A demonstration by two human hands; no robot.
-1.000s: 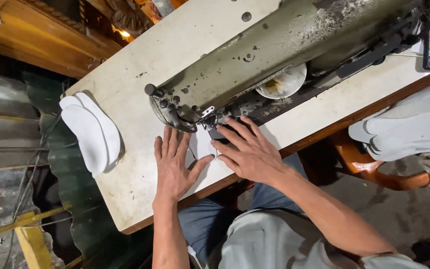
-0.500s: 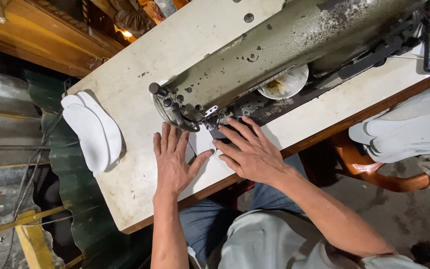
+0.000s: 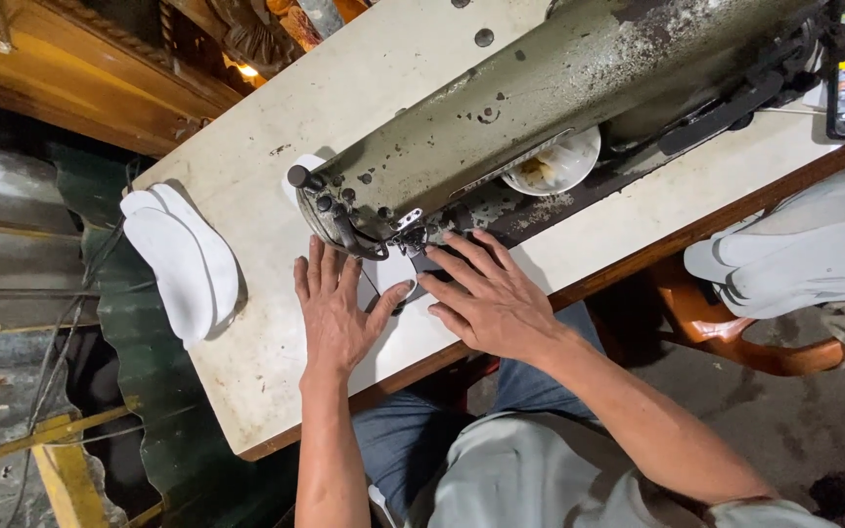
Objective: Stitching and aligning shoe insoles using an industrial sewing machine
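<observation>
White piece [image 3: 390, 274] lies flat on table [image 3: 246, 196] under needle end of sewing machine [image 3: 501, 127], between both hands. Left hand [image 3: 336, 318]: fingers spread flat, pressing down beside/on piece's left edge, gripping nothing. Right hand [image 3: 489, 298]: fingers splayed, tips on piece's right side & a dark bit at the needle, no grasp. Count: 1 machine, 1 small white dish [image 3: 555, 166] w/ residue under machine arm, 2 white insoles [image 3: 183, 259] stacked at table's left edge, well apart from hands; stack of pale insoles [image 3: 804, 259] on wooden chair [image 3: 726, 332] at right, number unclear. Table cream, scuffed, wood-edged; corrugated metal sheet [image 3: 12, 225] left, concrete floor.
</observation>
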